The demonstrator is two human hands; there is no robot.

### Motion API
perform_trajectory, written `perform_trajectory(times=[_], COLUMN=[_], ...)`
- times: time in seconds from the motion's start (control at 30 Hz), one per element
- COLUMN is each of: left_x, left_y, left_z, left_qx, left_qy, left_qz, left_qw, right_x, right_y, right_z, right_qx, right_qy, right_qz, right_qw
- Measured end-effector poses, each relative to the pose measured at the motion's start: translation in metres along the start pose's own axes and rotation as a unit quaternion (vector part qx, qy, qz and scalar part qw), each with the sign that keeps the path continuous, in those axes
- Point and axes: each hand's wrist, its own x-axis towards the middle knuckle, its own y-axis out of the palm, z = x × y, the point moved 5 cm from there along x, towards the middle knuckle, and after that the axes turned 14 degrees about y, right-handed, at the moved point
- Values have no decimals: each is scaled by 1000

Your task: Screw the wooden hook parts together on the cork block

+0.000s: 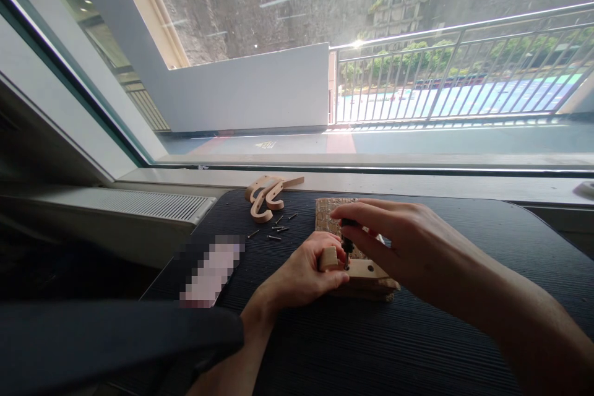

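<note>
My left hand (304, 272) is closed around a wooden hook (330, 258) and presses it onto a wooden board (366, 275) lying on a dark ribbed table (417, 346). My right hand (399, 244) pinches a small dark screwdriver (346, 247), whose tip stands upright on the hook where it meets the board. A carved part of the board (325, 213) shows behind my hands.
Two more wooden hooks (266, 195) lie at the table's far edge, with several small screws (277, 230) scattered beside them. A blurred-out object (211, 269) lies to the left. Beyond are a window sill, a vent grille (148, 204) and a large window.
</note>
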Motion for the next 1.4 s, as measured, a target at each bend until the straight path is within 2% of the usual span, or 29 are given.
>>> perform_trajectory(times=[0.13, 0.43, 0.63, 0.9, 1.07, 1.3, 1.4], left_x=[0, -1, 0, -2, 0, 0, 0], left_y=[-1, 2, -1, 1, 1, -1, -2], left_z=[-1, 2, 0, 0, -2, -2, -2], left_qx=[10, -8, 3, -9, -9, 8, 13], left_qy=[9, -9, 12, -18, -14, 16, 26], left_qz=[6, 0, -4, 0, 2, 0, 1], left_qw=[1000, 1000, 1000, 1000, 1000, 1000, 1000], right_x=[4, -4, -5, 4, 4, -4, -2], right_y=[1, -5, -6, -4, -1, -1, -1], right_z=[-4, 8, -2, -4, 1, 3, -2], right_qx=[-11, 20, 36, 7, -12, 36, 46], right_qy=[20, -16, -10, 5, 3, -5, 0], right_qz=[-19, 18, 17, 8, -5, 39, 33], right_qw=[1000, 1000, 999, 1000, 1000, 999, 998])
